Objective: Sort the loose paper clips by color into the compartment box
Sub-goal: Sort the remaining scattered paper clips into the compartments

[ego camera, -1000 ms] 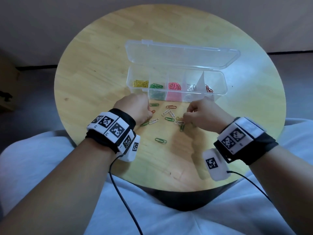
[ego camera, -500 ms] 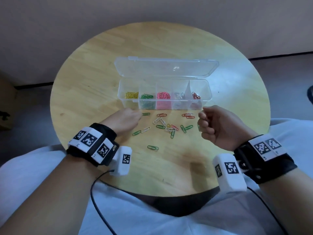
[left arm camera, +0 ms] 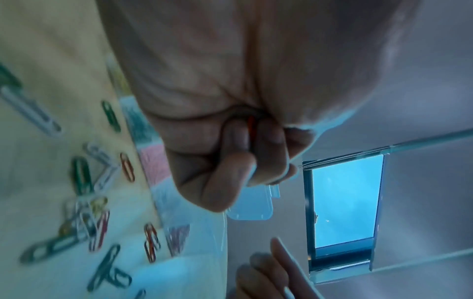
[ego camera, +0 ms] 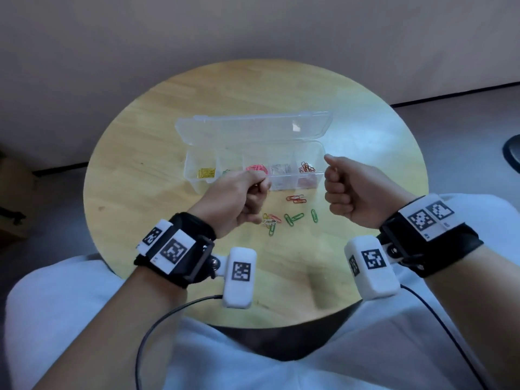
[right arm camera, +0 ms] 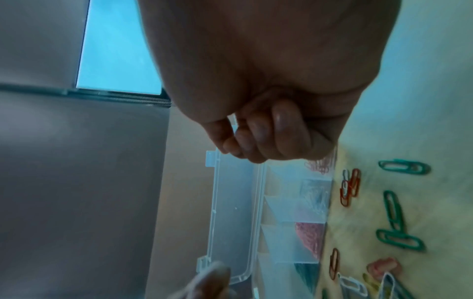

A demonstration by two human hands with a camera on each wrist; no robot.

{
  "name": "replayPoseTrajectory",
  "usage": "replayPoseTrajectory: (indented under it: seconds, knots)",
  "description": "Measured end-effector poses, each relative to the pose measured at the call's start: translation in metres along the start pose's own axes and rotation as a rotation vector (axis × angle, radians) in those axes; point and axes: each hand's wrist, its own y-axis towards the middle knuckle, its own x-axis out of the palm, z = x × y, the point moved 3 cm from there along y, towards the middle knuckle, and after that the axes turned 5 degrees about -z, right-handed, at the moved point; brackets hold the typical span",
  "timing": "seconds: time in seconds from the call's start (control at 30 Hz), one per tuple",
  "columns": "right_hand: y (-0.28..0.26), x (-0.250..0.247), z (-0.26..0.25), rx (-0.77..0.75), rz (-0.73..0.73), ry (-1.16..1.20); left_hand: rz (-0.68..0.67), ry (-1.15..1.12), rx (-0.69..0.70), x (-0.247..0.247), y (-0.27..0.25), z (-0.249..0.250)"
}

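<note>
Mostly sorted into compartment box, about a dozen loose clips left mid-table; left hand clutching red clip, right hand fisted, contents indiscernible.

Bare table left of the compartment box — loose paper clips crowd its near side.
</note>
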Motion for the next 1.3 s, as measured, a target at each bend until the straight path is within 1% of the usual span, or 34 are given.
replayPoseTrajectory:
  seconds: [0.13,0.27,0.37,0.47,0.57,0.63,0.73,0.8,0.87,0.9,0.97,1.03,1.1,1.13,1.2,1.23,1.3]
  knots:
    - [0.009,0.005,-0.019,-0.007,0.017,-0.195,0.025,-0.172,-0.035,0.021,0.013,0.001]
    - [0.021,0.013,-0.047,-0.042,0.159,-0.385,0.075,-0.14,-0.133,0.031,0.028,0.008]
    - [0.03,0.021,-0.062,-0.093,0.224,-0.584,0.09,-0.023,-0.182,0.038,0.037,0.019]
    - [0.038,0.027,-0.067,-0.136,0.225,-0.723,0.116,0.078,-0.161,0.041,0.047,0.031]
    - [0.045,0.028,-0.068,-0.177,0.256,-0.737,0.14,0.142,-0.117,0.043,0.056,0.041]
    - [0.047,0.028,-0.069,-0.163,0.24,-0.727,0.163,0.207,-0.084,0.045,0.065,0.045]
    - [0.046,0.029,-0.07,-0.105,0.186,-0.767,0.235,0.439,-0.034,0.041,0.08,0.051]
    - [0.045,0.025,-0.073,-0.122,0.156,-0.799,0.26,0.567,-0.016,0.04,0.089,0.055]
    - [0.042,0.017,-0.077,-0.207,0.177,-0.777,0.267,0.631,-0.014,0.042,0.097,0.059]
    - [0.041,0.011,-0.076,-0.251,0.213,-0.732,0.263,0.649,-0.017,0.044,0.1,0.062]
    - [0.038,-0.002,-0.072,-0.304,0.292,-0.566,0.256,0.664,-0.016,0.051,0.108,0.066]
    - [0.033,-0.012,-0.064,-0.329,0.33,-0.443,0.247,0.663,-0.01,0.058,0.116,0.068]
    - [0.026,-0.019,-0.056,-0.326,0.338,-0.36,0.213,0.666,-0.021,0.064,0.124,0.064]
    - [0.022,-0.022,-0.053,-0.322,0.344,-0.328,0.187,0.691,-0.036,0.066,0.127,0.06]
    - [0.017,-0.027,-0.051,-0.325,0.359,-0.282,0.144,0.819,-0.047,0.069,0.13,0.053]
    - [0.014,-0.028,-0.051,-0.336,0.367,-0.273,0.136,0.875,-0.027,0.069,0.13,0.051]
    - [0.009,-0.03,-0.053,-0.37,0.379,-0.265,0.134,0.872,0.063,0.069,0.123,0.052]
